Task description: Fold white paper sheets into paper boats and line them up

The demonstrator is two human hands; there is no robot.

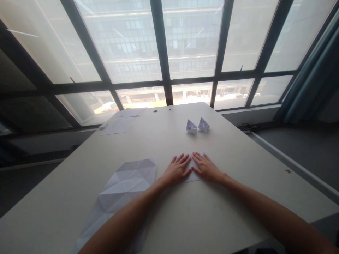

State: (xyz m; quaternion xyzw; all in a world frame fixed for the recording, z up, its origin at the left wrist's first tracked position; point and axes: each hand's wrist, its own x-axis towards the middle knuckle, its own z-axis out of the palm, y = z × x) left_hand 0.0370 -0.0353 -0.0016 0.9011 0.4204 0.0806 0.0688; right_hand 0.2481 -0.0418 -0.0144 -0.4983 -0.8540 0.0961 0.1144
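Note:
My left hand (pixel 177 169) and my right hand (pixel 206 167) lie flat, fingers stretched out, side by side on a small folded white paper (pixel 192 175) near the middle of the white table (pixel 225 211). Their thumbs almost meet over the paper, most of which is hidden under the palms. Beyond the hands stand two small folded paper boats (pixel 197 125), side by side and apart from my fingers. A large creased white sheet (pixel 124 190) lies unfolded to the left, partly under my left forearm.
Flat sheets of paper (pixel 123 120) rest at the table's far left corner. Large windows with dark frames (pixel 164 53) rise behind the table. A teal curtain (pixel 312 81) hangs at the right. The table's right edge drops to a grey floor (pixel 291 141).

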